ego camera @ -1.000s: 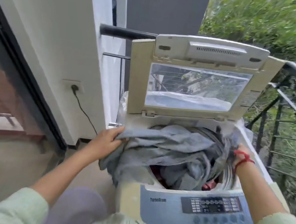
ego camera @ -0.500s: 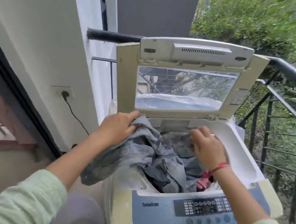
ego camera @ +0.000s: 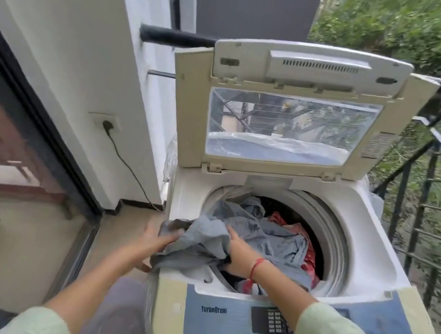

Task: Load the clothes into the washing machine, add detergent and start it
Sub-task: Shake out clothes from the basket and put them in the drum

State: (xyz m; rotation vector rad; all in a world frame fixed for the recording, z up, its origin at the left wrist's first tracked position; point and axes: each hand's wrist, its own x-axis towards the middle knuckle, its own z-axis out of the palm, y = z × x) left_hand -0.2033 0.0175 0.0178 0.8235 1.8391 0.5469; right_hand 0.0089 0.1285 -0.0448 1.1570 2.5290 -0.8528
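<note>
Fabric overhangs the left front rim of the washing machine point(ego camera: 367, 246): the left hand point(ego camera: 155, 240) clutches the hanging end of the grey garment point(ego camera: 250, 225), nearest it; the right hand point(ego camera: 240, 254) lies on the cloth, grasp unclear; the drum point(ego camera: 329, 226) opens rightward.

— Where is the grey garment point(ego camera: 261, 230)?
— Half in the drum of the washing machine point(ego camera: 367, 246), half draped over its front-left rim. The lid point(ego camera: 309, 65) stands open at the back edge.
— And the hands?
— The left hand point(ego camera: 151, 239) is against the hanging part, blurred. The right hand point(ego camera: 239, 252) is on the garment, fingers under a fold. A red cloth point(ego camera: 310, 254) lies deeper.
</note>
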